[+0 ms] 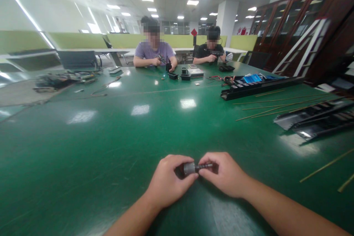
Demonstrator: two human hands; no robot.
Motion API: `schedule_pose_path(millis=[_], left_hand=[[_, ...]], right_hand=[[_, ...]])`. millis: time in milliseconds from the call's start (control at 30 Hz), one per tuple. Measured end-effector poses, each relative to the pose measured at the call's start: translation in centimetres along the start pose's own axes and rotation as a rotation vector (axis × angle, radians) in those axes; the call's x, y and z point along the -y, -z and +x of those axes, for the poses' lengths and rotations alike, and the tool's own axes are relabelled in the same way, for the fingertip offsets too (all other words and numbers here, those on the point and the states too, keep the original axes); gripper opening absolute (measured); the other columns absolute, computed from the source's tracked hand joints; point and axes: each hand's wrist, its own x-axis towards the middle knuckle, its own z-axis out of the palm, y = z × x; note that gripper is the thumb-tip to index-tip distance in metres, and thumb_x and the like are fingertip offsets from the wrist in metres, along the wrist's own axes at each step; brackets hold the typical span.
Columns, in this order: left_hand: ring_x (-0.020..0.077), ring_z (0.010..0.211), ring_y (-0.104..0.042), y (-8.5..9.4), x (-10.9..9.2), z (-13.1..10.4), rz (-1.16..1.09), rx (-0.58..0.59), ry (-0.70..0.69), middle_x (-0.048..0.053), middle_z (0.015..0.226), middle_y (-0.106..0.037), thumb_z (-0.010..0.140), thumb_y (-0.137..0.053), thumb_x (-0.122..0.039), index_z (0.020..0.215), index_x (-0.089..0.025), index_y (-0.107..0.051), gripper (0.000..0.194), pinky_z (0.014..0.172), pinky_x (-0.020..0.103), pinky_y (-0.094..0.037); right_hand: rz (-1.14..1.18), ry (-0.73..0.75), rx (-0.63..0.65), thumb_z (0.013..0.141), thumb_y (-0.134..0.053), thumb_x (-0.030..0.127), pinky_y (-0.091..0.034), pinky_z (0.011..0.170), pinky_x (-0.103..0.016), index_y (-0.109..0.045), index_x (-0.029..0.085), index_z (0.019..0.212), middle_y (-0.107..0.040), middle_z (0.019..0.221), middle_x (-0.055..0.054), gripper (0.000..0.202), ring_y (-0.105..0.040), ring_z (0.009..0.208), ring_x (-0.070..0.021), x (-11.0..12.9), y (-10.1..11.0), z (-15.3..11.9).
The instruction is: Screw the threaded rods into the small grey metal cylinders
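Note:
A small grey metal cylinder with a thin ridged shaft (189, 168) lies sideways between my hands, low over the near part of the green table (132, 136). My left hand (167, 180) is closed around the thick cylinder end, thumb below and forefinger above. On the shaft side, the thumb and fingertips of my right hand (228, 175) pinch the ridged part, and the shaft's tip shows past them. The two hands nearly touch at the fingertips. What kind of part it is, I cannot make out.
Across the table sit two people, one in a purple shirt (163, 49), one in black (203, 52), both handling tools. Small black boxes (185, 77) stand before them. Long black channels (260, 86) and thin rods (276, 107) lie right; clutter (61, 81) lies far left.

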Motion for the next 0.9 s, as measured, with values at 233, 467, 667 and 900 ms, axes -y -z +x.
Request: schedule_pose_path(millis=[233,467,667,900], left_hand=[[0.0219,0.081,-0.069,0.09,-0.11,0.00,0.007,-0.002,-0.023,0.002,0.088,-0.076,0.072,-0.076,-0.032,0.091,-0.024,-0.075,0.021,0.075,0.032,-0.051],[0.0217,0.081,-0.069,0.11,-0.15,0.05,0.012,0.000,-0.017,0.002,0.088,-0.076,0.072,-0.076,-0.031,0.092,-0.024,-0.075,0.021,0.076,0.033,-0.051],[0.0222,0.081,-0.069,0.07,0.00,0.03,0.022,-0.005,-0.018,0.002,0.089,-0.076,0.071,-0.077,-0.032,0.092,-0.024,-0.075,0.022,0.076,0.033,-0.051],[0.0218,0.081,-0.069,0.05,-0.01,-0.01,0.006,-0.008,-0.024,0.001,0.088,-0.076,0.072,-0.076,-0.031,0.092,-0.024,-0.074,0.022,0.077,0.034,-0.051]], right_hand=[[0.001,0.009,0.004,0.080,-0.068,0.020,-0.042,0.062,-0.024,-0.073,0.019,0.085,-0.071,0.076,0.000,0.008,-0.063,0.068,-0.0153,0.11,0.04,-0.09],[0.000,0.012,0.008,0.079,-0.067,0.019,-0.042,0.062,-0.024,-0.073,0.019,0.086,-0.071,0.076,0.000,0.008,-0.063,0.068,-0.0156,0.15,0.09,-0.05],[-0.024,0.019,0.003,0.079,-0.068,0.019,-0.042,0.063,-0.024,-0.072,0.020,0.085,-0.071,0.076,0.001,0.007,-0.063,0.068,-0.0150,0.14,0.01,-0.11],[-0.021,0.019,0.004,0.079,-0.067,0.019,-0.041,0.062,-0.023,-0.072,0.019,0.084,-0.071,0.075,0.000,0.006,-0.062,0.068,-0.0150,0.20,0.09,-0.09]])
